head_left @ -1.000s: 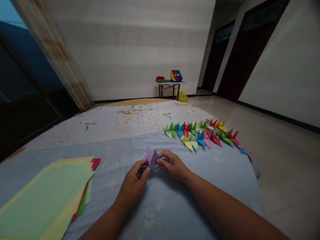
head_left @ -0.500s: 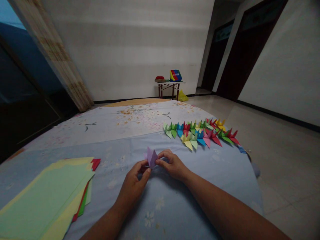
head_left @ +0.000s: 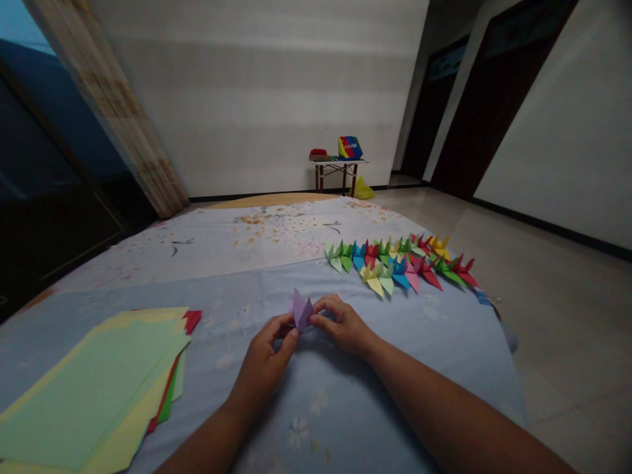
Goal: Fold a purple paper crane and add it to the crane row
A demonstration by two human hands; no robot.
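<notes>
A small purple origami crane (head_left: 301, 312) is held just above the table, its folded points upward. My left hand (head_left: 272, 342) pinches it from the left between thumb and fingers. From the right, my right hand (head_left: 340, 322) grips its other side with thumb and forefinger. To the right lie two rows of folded paper cranes (head_left: 399, 273) in green, blue, red, yellow and pink. At the left is a stack of coloured paper sheets (head_left: 93, 388), pale green on top, with yellow, red and green edges showing beneath.
A blue and white flowered cloth (head_left: 237, 289) covers the round table. Beyond it, a small side table (head_left: 340, 162) by the wall bears a colourful box (head_left: 350, 148) and a red item. A yellow bag (head_left: 364, 189) lies on the floor beside it.
The view has shifted slightly, so the scene sits a little to the right. Both hands keep their hold on the purple crane, which has barely moved.
</notes>
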